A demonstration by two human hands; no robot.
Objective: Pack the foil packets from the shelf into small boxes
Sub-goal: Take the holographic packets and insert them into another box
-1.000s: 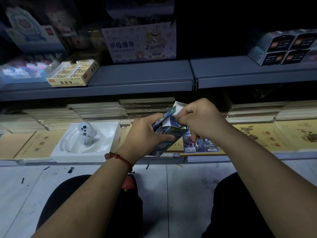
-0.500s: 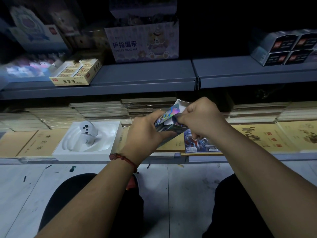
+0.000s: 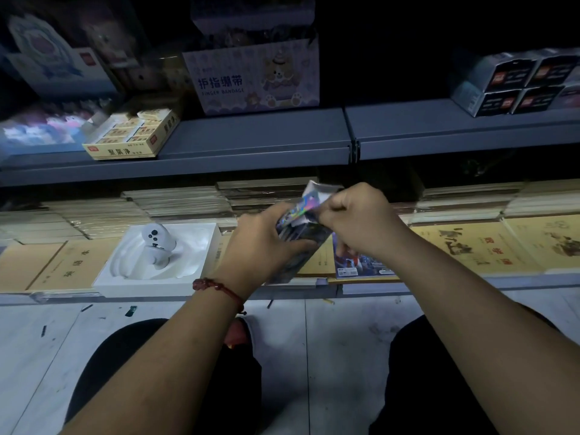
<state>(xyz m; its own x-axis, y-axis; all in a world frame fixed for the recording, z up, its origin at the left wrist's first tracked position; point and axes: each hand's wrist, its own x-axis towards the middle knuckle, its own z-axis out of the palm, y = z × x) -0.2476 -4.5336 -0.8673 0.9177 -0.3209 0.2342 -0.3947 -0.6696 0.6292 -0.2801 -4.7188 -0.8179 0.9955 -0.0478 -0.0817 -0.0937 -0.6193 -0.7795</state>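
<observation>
My left hand (image 3: 263,246) grips a small shiny printed box (image 3: 301,246) around its body, held tilted above the lower shelf. My right hand (image 3: 357,221) is curled at the box's upper end and pinches its white flap (image 3: 317,189). What is inside the box is hidden by my fingers. A flat colourful foil packet (image 3: 357,265) lies on the lower shelf just under my right wrist.
A white moulded tray (image 3: 201,246) holding a white controller (image 3: 157,240) sits left of my hands. Yellow notebooks (image 3: 480,246) cover the lower shelf. The upper shelf (image 3: 251,142) carries a yellow eraser box, a finger-bandage carton and dark boxes at right. My knees are below, over a tiled floor.
Both hands rose slightly with the box. The box has tilted flatter, and my right hand has worked the white flap at its top end.
</observation>
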